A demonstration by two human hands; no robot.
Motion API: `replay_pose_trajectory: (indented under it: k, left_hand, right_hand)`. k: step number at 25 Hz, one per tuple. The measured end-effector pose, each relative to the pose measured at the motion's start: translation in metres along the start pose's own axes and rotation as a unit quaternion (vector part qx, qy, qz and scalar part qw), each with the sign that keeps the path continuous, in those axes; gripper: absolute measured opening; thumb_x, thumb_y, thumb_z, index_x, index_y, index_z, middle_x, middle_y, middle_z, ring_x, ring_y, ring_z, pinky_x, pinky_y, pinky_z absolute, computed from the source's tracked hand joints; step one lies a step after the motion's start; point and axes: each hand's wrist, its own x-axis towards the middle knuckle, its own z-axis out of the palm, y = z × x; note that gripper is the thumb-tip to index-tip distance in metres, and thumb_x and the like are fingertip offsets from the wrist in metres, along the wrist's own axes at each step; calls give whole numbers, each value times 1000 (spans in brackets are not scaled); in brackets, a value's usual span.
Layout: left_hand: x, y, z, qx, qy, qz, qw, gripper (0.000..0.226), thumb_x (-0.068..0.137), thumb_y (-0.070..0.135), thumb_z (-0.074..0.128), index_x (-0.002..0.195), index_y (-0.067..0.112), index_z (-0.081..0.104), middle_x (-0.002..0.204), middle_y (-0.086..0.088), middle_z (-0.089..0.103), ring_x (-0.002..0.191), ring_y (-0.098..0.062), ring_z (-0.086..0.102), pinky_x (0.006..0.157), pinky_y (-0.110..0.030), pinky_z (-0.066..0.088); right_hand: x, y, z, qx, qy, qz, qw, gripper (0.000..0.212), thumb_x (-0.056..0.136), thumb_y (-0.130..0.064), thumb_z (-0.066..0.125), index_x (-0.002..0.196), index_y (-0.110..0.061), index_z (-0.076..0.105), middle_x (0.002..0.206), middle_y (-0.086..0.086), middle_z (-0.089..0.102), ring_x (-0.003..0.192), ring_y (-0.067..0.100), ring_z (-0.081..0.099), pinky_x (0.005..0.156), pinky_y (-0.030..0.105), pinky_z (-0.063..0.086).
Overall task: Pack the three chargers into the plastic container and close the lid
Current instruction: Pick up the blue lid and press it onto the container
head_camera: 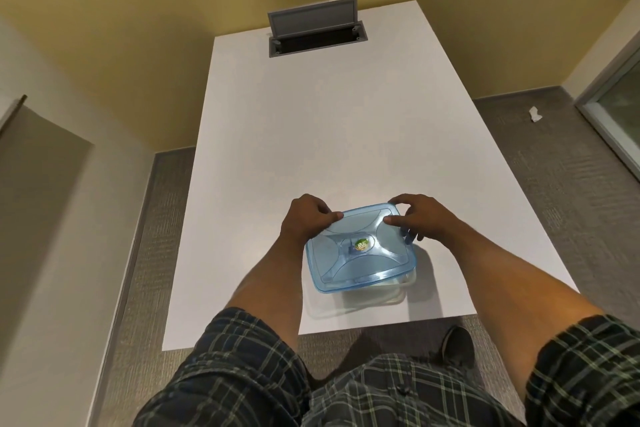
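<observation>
Head view: hands [363, 218] hold lid [360, 248]; chargers possibly hidden.

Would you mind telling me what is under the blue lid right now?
Under the blue lid sits the clear plastic container, its rim showing at the near right. Both hands, left and right, grip the lid's far corners. Whether chargers lie inside cannot be seen.

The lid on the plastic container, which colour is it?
Translucent light blue lid, with a small green sticker at its centre; the head view shows it.
</observation>
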Motion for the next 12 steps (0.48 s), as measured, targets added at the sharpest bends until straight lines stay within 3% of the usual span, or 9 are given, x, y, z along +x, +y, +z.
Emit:
replay_pose_trajectory:
  k: [7, 12]
  left_hand:
    - [-6, 1, 7, -23, 19, -2, 1000, 28, 83, 40, 77, 83, 12, 79, 74, 1, 73, 79, -19, 69, 74, -32, 57]
    - [-9, 8, 15, -19, 21, 0, 1000, 22, 87, 34, 73, 94, 14, 79, 96, -4, 75, 96, -21, 68, 87, -34, 56]
  right_hand:
    - [-9, 4, 9, 27, 41, -33, 998, 47, 78, -44, 83, 118, -25, 65, 66, 9, 73, 53, 25, 73, 43, 29, 55]
    - [-14, 11, 11, 34, 47, -22, 998, 48, 75, -49, 84, 106, -19, 63, 59, 14, 70, 48, 28, 71, 43, 31, 56]
